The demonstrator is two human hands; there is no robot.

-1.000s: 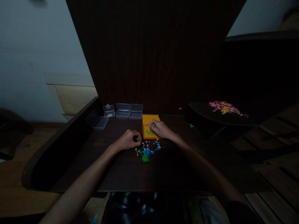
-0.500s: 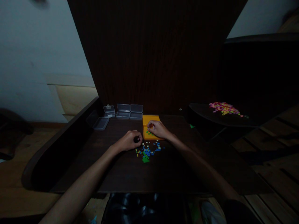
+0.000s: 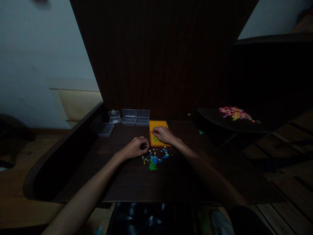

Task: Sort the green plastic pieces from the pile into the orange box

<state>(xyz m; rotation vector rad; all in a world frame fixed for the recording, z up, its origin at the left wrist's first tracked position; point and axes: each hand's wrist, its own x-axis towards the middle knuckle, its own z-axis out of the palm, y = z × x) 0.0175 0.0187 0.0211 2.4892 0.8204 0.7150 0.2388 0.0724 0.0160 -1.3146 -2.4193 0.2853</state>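
An orange tray (image 3: 157, 125) lies at the back of a dark wooden table (image 3: 127, 176), with a few green bits on it. My right hand (image 3: 162, 134) rests on the tray with its fingers curled down in a pinch; what they hold is too small to see. My left hand (image 3: 135, 147) is a loose fist on the table, just left of a small heap of blue, green and yellow pieces (image 3: 154, 158). Nothing shows inside that fist.
Several clear plastic boxes (image 3: 136, 116) sit open along the table's back left, one more (image 3: 105, 129) nearer the left edge. A dark side surface at right carries a pile of pink and yellow pieces (image 3: 235, 113). A dark wooden panel rises behind the table.
My right hand has slid a little to the left across the orange tray. My left hand has stayed where it was.
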